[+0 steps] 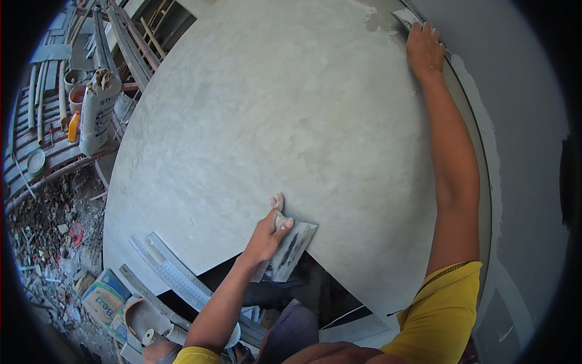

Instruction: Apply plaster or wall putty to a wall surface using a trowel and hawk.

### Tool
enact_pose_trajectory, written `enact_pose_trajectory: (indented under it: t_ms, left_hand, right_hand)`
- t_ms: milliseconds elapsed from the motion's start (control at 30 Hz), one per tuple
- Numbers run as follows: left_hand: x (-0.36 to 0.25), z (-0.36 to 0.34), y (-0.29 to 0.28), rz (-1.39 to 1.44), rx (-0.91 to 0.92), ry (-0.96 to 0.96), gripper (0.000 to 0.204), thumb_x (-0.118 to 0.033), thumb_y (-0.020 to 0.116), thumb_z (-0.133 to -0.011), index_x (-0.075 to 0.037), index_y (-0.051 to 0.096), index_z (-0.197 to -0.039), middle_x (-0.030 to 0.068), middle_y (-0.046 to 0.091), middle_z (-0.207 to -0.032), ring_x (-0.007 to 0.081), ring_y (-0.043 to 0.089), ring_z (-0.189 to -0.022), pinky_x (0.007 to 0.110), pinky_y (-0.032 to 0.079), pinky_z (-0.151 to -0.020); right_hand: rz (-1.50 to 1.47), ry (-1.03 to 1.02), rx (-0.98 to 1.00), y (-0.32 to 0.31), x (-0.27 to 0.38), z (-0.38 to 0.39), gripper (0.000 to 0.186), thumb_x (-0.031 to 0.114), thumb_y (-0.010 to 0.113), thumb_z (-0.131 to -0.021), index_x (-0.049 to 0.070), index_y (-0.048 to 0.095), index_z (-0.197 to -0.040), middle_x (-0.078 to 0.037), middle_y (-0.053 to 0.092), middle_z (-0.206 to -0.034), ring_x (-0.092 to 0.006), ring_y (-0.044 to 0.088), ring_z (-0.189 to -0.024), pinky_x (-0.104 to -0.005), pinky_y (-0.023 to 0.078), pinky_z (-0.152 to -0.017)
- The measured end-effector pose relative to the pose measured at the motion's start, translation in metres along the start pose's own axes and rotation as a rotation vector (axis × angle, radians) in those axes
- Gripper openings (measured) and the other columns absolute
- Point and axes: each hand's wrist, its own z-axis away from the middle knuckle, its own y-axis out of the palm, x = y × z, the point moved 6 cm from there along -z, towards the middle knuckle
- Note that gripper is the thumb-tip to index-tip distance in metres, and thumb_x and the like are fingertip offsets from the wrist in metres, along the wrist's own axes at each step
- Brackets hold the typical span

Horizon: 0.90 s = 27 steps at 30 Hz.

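Note:
A broad, pale grey plastered wall (273,121) fills the middle of the head view. My right hand (426,51) is stretched far up along its right edge. Its fingers are closed round a trowel (404,16), whose blade lies against the wall beside a darker, damp-looking patch of plaster (379,23). Much of that trowel is hidden behind the hand. Lower down, my left hand (267,235) grips a second flat metal trowel (294,250) in front of the wall. Dark and pale smears mark its blade.
Left of the wall, scaffold planks (51,155) carry a white sack (100,112), an orange bottle (74,125) and buckets. Rubble (66,230) covers the ground below. Long metal strips (176,276) lean at lower left. A dark opening (330,297) lies below the left trowel; a grey wall (530,151) stands right.

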Motion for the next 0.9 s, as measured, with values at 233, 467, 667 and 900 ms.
enact_pose_trajectory:
  t_ms: [233, 467, 667, 900]
  left_hand:
    - [0.008, -0.001, -0.001, -0.069, 0.134, -0.084, 0.071, -0.033, 0.053, -0.098, 0.002, 0.022, -0.150, 0.0370, 0.035, -0.144, 0.0413, 0.050, -0.127, 0.038, 0.036, -0.106]
    - [0.005, -0.005, -0.001, -0.041, 0.145, -0.043, 0.075, -0.033, 0.053, -0.098, 0.002, 0.014, -0.152, 0.0345, 0.022, -0.151, 0.0416, 0.036, -0.138, 0.039, 0.030, -0.111]
    - [0.001, 0.000, -0.006, -0.059, 0.101, 0.000, 0.075, -0.034, 0.052, -0.098, 0.004, 0.015, -0.151, 0.0337, 0.020, -0.152, 0.0418, 0.031, -0.141, 0.039, 0.028, -0.113]
    - [0.004, 0.001, -0.005, -0.067, 0.015, 0.022, 0.040, -0.037, 0.054, -0.098, 0.002, 0.048, -0.106, 0.0238, 0.059, -0.094, 0.0297, 0.055, -0.090, 0.040, 0.043, -0.089]
  right_hand:
    - [0.004, 0.061, 0.074, 0.022, -0.003, -0.016, 0.025, 0.016, 0.046, -0.097, 0.003, 0.064, -0.109, -0.012, 0.057, -0.118, -0.0303, 0.057, -0.114, -0.0464, 0.056, -0.082]
    - [-0.003, 0.000, 0.085, 0.030, 0.008, -0.010, 0.026, 0.015, 0.046, -0.095, 0.002, 0.064, -0.109, -0.011, 0.056, -0.120, -0.0308, 0.056, -0.115, -0.0460, 0.056, -0.081]
    - [-0.116, -0.145, 0.020, -0.008, 0.050, 0.036, 0.022, 0.012, 0.050, -0.092, 0.002, 0.063, -0.107, -0.012, 0.056, -0.118, -0.0305, 0.057, -0.114, -0.0458, 0.056, -0.079]
    - [-0.009, 0.019, 0.067, 0.003, 0.019, -0.017, 0.024, 0.015, 0.050, -0.094, 0.005, 0.064, -0.111, -0.011, 0.057, -0.121, -0.0292, 0.057, -0.115, -0.0455, 0.055, -0.082]
